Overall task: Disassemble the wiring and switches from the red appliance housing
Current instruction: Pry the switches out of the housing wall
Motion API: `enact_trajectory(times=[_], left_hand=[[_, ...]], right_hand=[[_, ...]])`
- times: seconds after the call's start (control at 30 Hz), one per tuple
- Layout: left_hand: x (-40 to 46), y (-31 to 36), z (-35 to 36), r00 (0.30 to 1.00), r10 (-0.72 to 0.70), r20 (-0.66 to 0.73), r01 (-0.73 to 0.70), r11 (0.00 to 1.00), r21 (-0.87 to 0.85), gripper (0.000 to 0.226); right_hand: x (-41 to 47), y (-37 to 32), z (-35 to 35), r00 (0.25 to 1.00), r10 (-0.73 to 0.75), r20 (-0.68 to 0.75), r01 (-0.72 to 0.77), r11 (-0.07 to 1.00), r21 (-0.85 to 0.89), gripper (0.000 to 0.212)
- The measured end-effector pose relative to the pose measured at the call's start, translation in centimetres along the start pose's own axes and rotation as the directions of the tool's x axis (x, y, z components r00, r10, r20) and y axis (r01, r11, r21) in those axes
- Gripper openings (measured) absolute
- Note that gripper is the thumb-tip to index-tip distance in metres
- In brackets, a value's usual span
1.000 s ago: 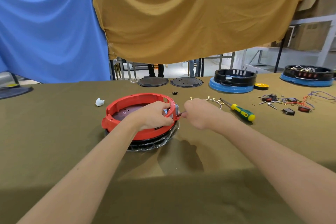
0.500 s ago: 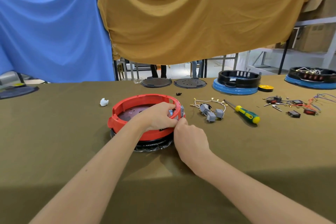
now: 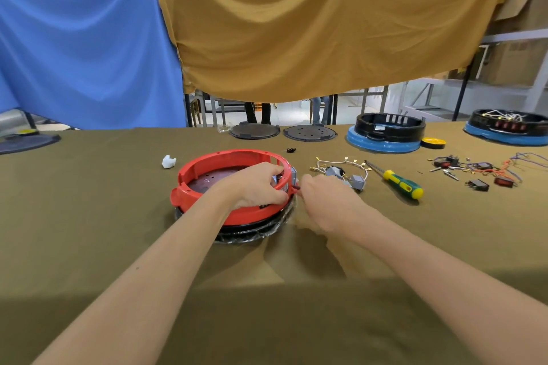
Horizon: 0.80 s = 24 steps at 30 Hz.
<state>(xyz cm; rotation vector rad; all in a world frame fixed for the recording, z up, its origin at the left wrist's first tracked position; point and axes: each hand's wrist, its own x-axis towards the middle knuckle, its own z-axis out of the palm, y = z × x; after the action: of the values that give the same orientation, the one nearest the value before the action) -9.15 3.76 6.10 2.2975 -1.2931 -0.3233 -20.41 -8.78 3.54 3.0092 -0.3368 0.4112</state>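
Near the middle of the tabletop [image 3: 89, 216], the left hand [image 3: 261, 187] clamps the red housing [image 3: 207, 169] rim while the right hand [image 3: 323, 195] pinches a small switch part at its right wall, seemingly mid-extraction; next, a steady outward pull.

There is one view only, from a camera worn on the person's head. It looks forward and down over the table [image 3: 89, 216], which is covered with an olive cloth. The lens is wide, so the edges bend. The red housing [image 3: 204, 201] lies a little left of the centre, close to the camera; both forearms enter from the bottom corners and meet at it. Beyond the housing, the far edge of the table and the hanging blue cloth [image 3: 83, 47] and mustard cloth [image 3: 326, 27] fill the upper half.
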Motion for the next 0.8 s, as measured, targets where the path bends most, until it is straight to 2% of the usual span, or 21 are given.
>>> enact_trajectory(times=[0.07,0.13,0.17,0.27,0.37,0.6,0.8], left_hand=[[-0.1,0.1,0.0,1.0,-0.014,-0.008,0.014,1.0,-0.001,0.024],[0.0,0.1,0.1,1.0,-0.024,-0.017,0.024,1.0,-0.013,0.033],[0.0,0.1,0.2,0.999,-0.026,-0.024,0.025,1.0,-0.019,0.036],[0.0,-0.1,0.3,0.998,-0.024,-0.051,0.023,0.999,-0.03,0.044],[0.2,-0.3,0.4,0.998,-0.016,-0.066,0.013,0.999,-0.041,0.057],[0.2,-0.3,0.1,1.0,-0.014,-0.011,0.014,0.998,-0.057,0.049],[0.4,-0.7,0.1,0.998,-0.061,-0.007,0.06,0.996,-0.064,0.061]], right_hand=[[0.1,1.1,-0.4,0.999,-0.022,0.031,0.021,0.999,0.027,0.022],[-0.3,1.0,-0.1,1.0,-0.004,0.012,0.004,1.0,0.017,0.013],[-0.7,0.4,0.5,1.0,0.017,-0.002,-0.016,1.0,0.012,0.008],[-1.5,-1.7,2.1,0.992,0.122,-0.009,-0.12,0.987,0.104,0.019],[-1.4,-3.3,2.5,0.978,0.207,-0.025,-0.202,0.97,0.135,0.02],[-1.0,-3.7,1.9,0.996,0.077,-0.043,-0.079,0.996,-0.032,0.024],[-0.3,-1.0,-0.1,0.999,-0.043,0.013,0.044,0.989,-0.138,0.016]])
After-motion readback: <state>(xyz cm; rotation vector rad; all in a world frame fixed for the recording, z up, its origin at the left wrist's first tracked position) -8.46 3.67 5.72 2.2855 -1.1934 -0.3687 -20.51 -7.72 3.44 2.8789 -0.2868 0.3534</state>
